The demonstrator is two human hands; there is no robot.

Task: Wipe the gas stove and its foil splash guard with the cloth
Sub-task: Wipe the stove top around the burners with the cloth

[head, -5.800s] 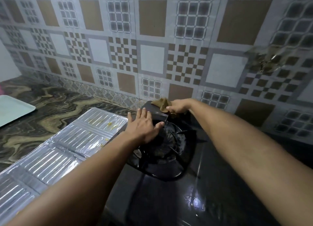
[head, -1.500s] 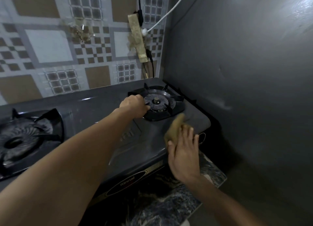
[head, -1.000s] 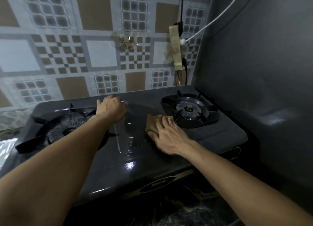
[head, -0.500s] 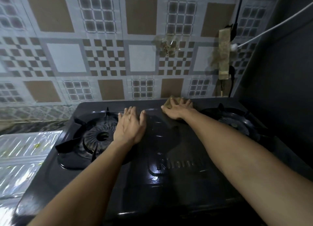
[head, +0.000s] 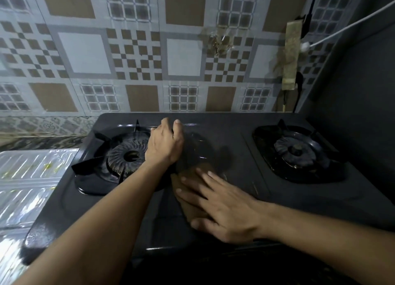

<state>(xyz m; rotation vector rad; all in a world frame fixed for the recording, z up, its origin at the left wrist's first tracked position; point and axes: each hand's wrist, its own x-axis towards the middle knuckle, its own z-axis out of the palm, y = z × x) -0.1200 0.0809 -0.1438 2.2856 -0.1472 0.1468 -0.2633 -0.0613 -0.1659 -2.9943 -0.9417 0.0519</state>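
A black two-burner gas stove point(head: 245, 122) fills the middle of the view. My right hand point(head: 220, 207) lies flat with spread fingers on a brown cloth point(head: 188, 201), pressing it onto the stove's middle panel near the front. My left hand point(head: 164, 143) rests on the stove top beside the left burner point(head: 126, 154), fingers together and pointing toward the wall. The foil splash guard point(head: 32, 177) lies flat on the counter left of the stove, with yellowish specks on it.
The right burner point(head: 297, 152) sits near a dark side wall point(head: 359, 92). A patterned tiled wall point(head: 139, 49) stands right behind the stove. A power strip point(head: 290, 56) with a white cable hangs on it at the upper right.
My right hand has pulled the cloth from the back edge of the stove toward the front of the middle panel. My left hand has stayed beside the left burner.
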